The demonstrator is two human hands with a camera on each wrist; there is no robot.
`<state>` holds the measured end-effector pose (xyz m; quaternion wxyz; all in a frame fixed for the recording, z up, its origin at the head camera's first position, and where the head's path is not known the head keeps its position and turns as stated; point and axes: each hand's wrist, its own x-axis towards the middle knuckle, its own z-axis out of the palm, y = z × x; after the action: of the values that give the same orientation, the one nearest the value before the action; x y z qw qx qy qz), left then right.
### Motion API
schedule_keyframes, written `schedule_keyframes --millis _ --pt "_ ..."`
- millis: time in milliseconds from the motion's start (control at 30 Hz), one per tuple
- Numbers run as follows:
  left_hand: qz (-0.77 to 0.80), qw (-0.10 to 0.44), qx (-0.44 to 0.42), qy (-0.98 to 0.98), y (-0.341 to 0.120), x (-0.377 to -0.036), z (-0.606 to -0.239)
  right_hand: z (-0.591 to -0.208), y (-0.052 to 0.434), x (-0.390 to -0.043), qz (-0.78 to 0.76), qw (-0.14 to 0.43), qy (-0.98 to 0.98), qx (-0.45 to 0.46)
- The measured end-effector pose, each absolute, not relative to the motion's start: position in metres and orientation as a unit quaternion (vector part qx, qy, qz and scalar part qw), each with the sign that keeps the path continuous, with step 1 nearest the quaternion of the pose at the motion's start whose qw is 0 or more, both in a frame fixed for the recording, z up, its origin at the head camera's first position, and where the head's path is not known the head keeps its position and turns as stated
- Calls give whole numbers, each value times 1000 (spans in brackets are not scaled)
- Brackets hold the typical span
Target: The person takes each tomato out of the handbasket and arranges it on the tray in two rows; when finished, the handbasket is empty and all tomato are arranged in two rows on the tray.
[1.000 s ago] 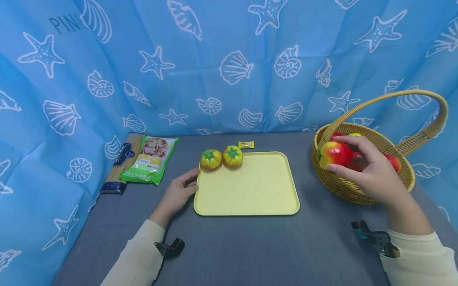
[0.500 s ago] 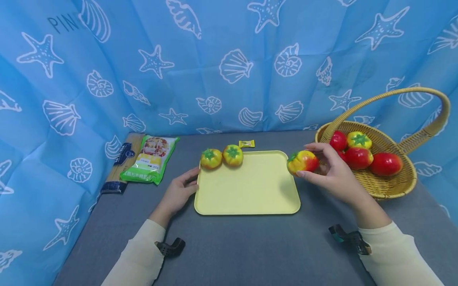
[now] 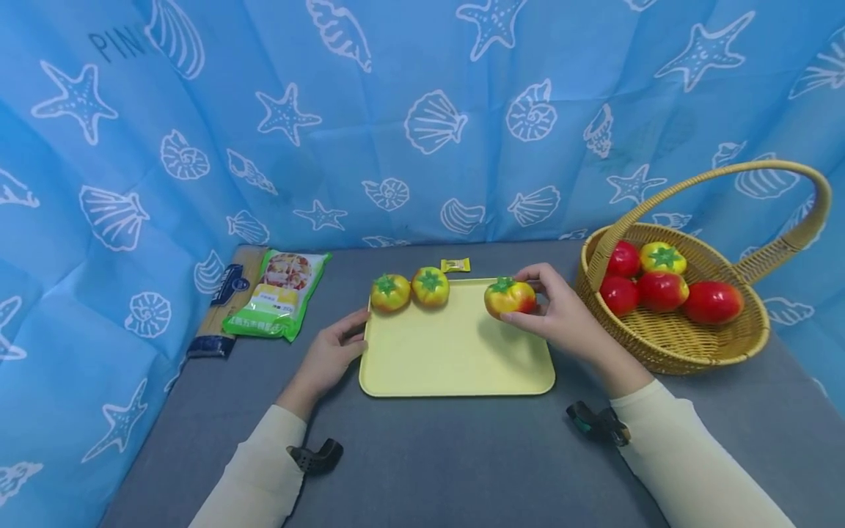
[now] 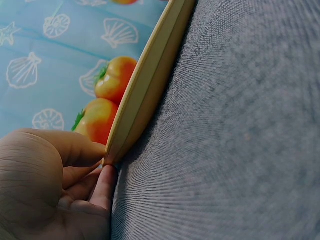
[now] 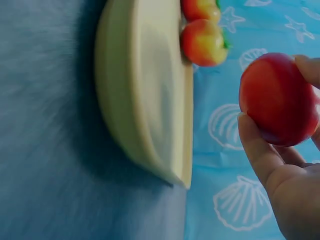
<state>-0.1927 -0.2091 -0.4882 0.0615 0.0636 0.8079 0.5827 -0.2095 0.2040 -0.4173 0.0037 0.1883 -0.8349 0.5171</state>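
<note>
My right hand (image 3: 561, 312) grips a yellow-and-red persimmon (image 3: 507, 296) with a green top, held above the right part of a pale yellow tray (image 3: 449, 359). In the right wrist view its red underside shows between thumb and fingers, apart from the tray. Two similar persimmons, one at the corner (image 3: 390, 293) and one beside it (image 3: 430, 287), sit at the tray's back left. My left hand (image 3: 330, 356) pinches the tray's left rim; in the left wrist view, its fingertips (image 4: 102, 152) meet at the edge.
A wicker basket (image 3: 660, 359) with a tall handle stands at right, holding several red fruits and a yellow one (image 3: 663, 258). A green food bag (image 3: 276, 297) lies over a pasta pack (image 3: 214, 308) at left. A small yellow packet (image 3: 455, 265) lies behind the tray.
My right hand has carried the persimmon leftward from over the basket, past the tray's right edge, to above the tray. The left hand has stayed at the rim.
</note>
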Motion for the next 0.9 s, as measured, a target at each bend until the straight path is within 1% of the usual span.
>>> schedule_keyframes --millis 233,433,633,900 --pt "589 61 60 803 -208 -191 -488 -424 182 -239 501 -10 -846 184" --pt "593 59 69 800 -209 -192 -487 -429 171 -255 475 -28 -862 175" --pt "602 55 87 791 -208 -192 -487 -434 165 -260 438 -32 -880 183" --pt "602 55 83 792 -209 -192 -486 -445 153 -259 418 -28 -892 169"
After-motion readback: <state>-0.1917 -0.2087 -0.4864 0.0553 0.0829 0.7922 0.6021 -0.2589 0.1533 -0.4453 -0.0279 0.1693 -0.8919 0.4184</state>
